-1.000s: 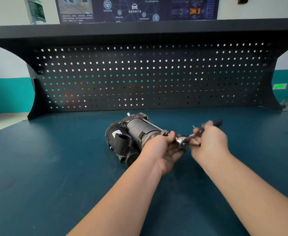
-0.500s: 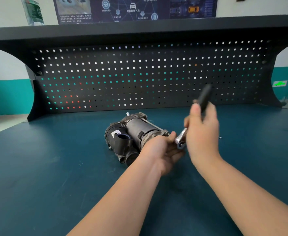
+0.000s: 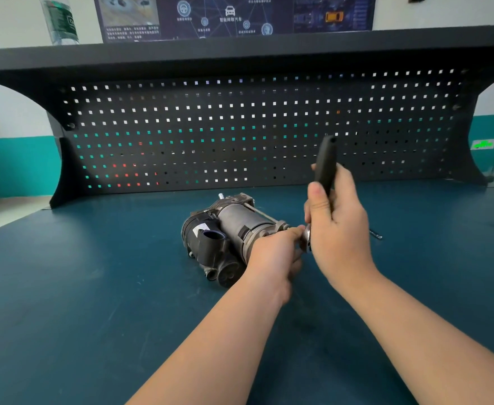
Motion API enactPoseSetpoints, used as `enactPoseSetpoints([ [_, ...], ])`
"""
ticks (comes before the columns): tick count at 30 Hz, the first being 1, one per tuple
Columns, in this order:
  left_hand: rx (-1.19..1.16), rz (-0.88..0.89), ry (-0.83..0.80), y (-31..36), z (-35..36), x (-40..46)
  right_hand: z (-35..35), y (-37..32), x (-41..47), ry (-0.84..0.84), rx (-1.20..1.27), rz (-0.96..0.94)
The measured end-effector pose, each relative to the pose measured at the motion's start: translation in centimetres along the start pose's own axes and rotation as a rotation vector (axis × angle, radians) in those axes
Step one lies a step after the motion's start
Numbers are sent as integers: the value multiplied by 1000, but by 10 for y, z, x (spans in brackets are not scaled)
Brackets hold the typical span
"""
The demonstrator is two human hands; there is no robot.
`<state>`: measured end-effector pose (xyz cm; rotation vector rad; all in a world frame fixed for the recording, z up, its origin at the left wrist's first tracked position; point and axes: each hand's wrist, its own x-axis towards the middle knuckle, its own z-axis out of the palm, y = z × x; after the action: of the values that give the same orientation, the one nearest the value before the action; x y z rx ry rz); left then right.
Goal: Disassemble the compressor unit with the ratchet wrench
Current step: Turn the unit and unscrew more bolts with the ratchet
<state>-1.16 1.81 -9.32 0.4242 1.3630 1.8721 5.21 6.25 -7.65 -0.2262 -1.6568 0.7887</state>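
Gripping black-handled ratchet wrench (image 3: 325,165) upright, right hand (image 3: 339,229); left hand (image 3: 275,252) wrapped on grey metal compressor unit (image 3: 225,232) end, prob. steadying, on blue desk (image 3: 93,287).

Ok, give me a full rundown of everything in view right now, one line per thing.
grey-and-black metal compressor unit: one, lying on its side, middle of the bench.
ratchet wrench with black handle and silver head: one, handle pointing up, head at the compressor's right end.
thin silver metal rod: one, lying on the bench right of the hands.
dark teal workbench top: one, under everything.
black perforated pegboard back panel: one, behind the bench, nothing hung on it.
clear plastic bottle with green label: one, on the top shelf, left.
dark blue poster: one, wall above the shelf.
left hand: at the compressor's right end, by the wrench head.
right hand: closed on the wrench handle.
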Motion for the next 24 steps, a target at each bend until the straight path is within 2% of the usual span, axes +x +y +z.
enactPoseSetpoints([
  [2, -1, -2, 23, 0, 0, 0, 1, 4, 5, 148, 21, 152],
  [4, 3, -12, 40, 0, 1, 0, -2, 14, 14, 329, 189, 541],
  [6, -8, -27, 35, 1, 1, -1, -7, 20, 18, 452, 525, 1003],
  [7, -17, -32, 29, 1, 1, -1, -7, 23, 17, 497, 646, 1130],
  [8, -27, -33, 24, 2, 1, -1, -7, 24, 16, 521, 694, 1176],
  [9, -30, -34, 21, 3, 0, -1, -5, 24, 15, 510, 674, 1128],
  [10, -31, -39, 14, 5, -2, -1, -4, 23, 14, 473, 579, 979],
  [12, -20, -41, -14, 6, -3, -1, -3, 13, 13, 318, 271, 497],
  [14, 0, -41, -54, 6, -4, 1, -4, 5, 6, 26, 33, 48],
  [15, 11, -44, -69, 5, -4, 2, -4, 5, 3, -100, -78, -103],
  [17, 31, -55, -75, 4, -7, 5, -2, 4, -2, -173, -221, -226],
  [19, 29, -68, -67, 4, -7, 6, 0, 4, -2, -80, -101, -132],
  [21, -20, -73, -23, 4, -6, 7, -1, 6, 4, 101, 62, 81],
  [22, -52, -73, 0, 5, -6, 7, -2, 8, 9, 203, 120, 253],
  [24, -107, -69, 24, 5, -5, 7, -4, 18, 15, 411, 343, 738],
])
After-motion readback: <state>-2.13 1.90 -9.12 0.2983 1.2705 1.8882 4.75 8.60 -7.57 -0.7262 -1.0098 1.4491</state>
